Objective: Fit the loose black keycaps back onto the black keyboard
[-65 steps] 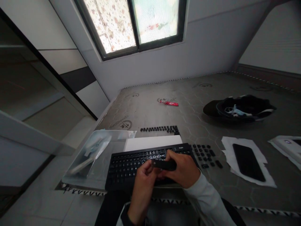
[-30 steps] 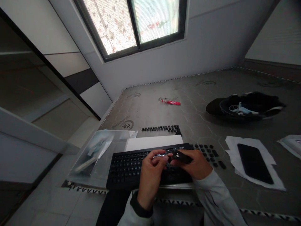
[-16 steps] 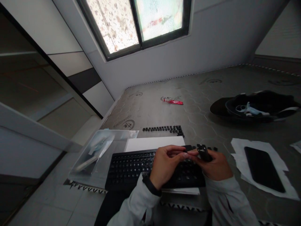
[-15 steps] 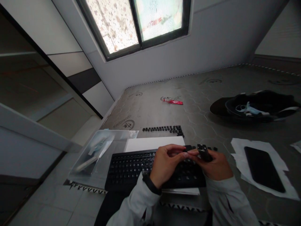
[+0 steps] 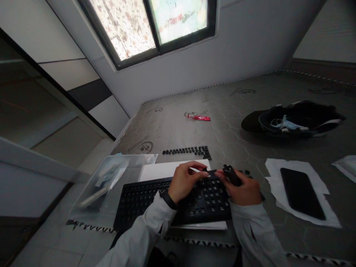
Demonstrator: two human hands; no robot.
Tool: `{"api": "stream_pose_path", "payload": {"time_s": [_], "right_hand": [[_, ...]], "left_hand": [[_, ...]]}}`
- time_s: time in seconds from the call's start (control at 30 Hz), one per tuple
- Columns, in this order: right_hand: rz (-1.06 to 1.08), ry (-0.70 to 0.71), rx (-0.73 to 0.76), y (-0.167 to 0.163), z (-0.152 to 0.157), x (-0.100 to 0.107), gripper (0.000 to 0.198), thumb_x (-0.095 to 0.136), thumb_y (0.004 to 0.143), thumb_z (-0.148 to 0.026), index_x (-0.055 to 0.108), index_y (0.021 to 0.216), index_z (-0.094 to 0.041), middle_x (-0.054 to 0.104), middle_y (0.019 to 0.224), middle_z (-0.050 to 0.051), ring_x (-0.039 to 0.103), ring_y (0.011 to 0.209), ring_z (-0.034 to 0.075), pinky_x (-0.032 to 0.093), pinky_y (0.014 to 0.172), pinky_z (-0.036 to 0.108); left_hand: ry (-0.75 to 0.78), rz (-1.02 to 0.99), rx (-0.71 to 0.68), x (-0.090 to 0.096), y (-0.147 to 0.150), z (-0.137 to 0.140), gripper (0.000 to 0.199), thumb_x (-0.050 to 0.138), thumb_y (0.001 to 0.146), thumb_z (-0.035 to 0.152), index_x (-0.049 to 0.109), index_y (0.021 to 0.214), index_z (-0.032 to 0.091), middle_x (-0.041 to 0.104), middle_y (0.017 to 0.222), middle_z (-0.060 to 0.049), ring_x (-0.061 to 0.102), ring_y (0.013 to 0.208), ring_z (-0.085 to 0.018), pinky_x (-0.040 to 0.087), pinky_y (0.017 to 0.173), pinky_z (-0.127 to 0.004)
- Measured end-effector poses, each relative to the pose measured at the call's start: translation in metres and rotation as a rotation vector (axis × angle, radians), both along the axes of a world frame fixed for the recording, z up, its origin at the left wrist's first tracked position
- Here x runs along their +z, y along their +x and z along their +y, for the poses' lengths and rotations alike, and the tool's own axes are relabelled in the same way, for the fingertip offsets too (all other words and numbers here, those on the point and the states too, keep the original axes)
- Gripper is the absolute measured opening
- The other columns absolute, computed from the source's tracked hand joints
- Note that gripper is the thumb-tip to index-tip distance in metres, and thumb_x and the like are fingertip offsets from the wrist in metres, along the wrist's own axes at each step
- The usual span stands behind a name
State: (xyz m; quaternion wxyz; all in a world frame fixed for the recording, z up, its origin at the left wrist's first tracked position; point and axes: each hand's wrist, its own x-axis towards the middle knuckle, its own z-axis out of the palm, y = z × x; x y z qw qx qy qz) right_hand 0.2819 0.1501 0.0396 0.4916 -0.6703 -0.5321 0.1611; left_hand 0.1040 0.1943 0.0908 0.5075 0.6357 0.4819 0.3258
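Note:
A black keyboard (image 5: 136,200) lies across a white sheet in front of me. On its right part the keycaps are off and small pale switch spots show. My left hand (image 5: 183,183) is over the keyboard's upper edge, thumb and forefinger pinched on a small black keycap (image 5: 205,170). My right hand (image 5: 244,191) is closed around a dark stubby tool (image 5: 232,175) whose blunt end points up and away; its kind is unclear. The right fingertips are a little apart from the left ones. Loose black keycaps (image 5: 186,150) lie in rows beyond the keyboard.
A clear plastic bin (image 5: 83,200) with packets stands on the left. To the right, a black phone (image 5: 302,193) lies on white paper (image 5: 274,167). Farther back are a dark cap (image 5: 253,124) holding a blue mask (image 5: 289,124), and a red packaged item (image 5: 201,118).
My hands have moved apart; their fingertips met before. The keycap now shows in my left fingers, and more of the keyboard's bare right part is visible. The whole view has shifted slightly.

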Motion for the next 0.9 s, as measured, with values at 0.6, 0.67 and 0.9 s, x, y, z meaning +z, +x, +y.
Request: {"api": "stream_pose_path", "payload": {"time_s": [0.6, 0.67, 0.9], "right_hand": [[-0.061, -0.109, -0.201, 0.024, 0.012, -0.045, 0.053, 0.053, 0.075, -0.071, 0.073, 0.086, -0.023, 0.072, 0.071, 0.004, 0.067, 0.066, 0.024, 0.045, 0.062, 0.031], [-0.082, -0.104, -0.201, 0.024, 0.012, -0.044, 0.053, 0.052, 0.076, -0.070, 0.073, 0.085, -0.023, 0.071, 0.067, 0.004, 0.066, 0.063, 0.024, 0.045, 0.060, 0.031], [-0.103, -0.114, -0.210, 0.025, 0.013, -0.040, 0.045, 0.054, 0.078, -0.065, 0.071, 0.080, -0.023, 0.068, 0.062, 0.003, 0.066, 0.060, 0.022, 0.044, 0.055, 0.028]], "left_hand": [[0.442, 1.275, -0.385, -0.084, 0.007, 0.187, 0.024, 0.069, 0.074, 0.035, 0.073, 0.095, 0.024, 0.071, 0.100, -0.009, 0.065, 0.093, -0.024, 0.047, 0.081, -0.032], [0.436, 1.308, -0.422, -0.092, 0.011, 0.194, 0.025, 0.069, 0.073, 0.035, 0.073, 0.095, 0.023, 0.071, 0.102, -0.010, 0.065, 0.093, -0.024, 0.046, 0.082, -0.032], [0.440, 1.358, -0.476, -0.108, 0.019, 0.206, 0.028, 0.065, 0.076, 0.038, 0.072, 0.100, 0.024, 0.069, 0.107, -0.011, 0.063, 0.098, -0.026, 0.046, 0.084, -0.034]]}}
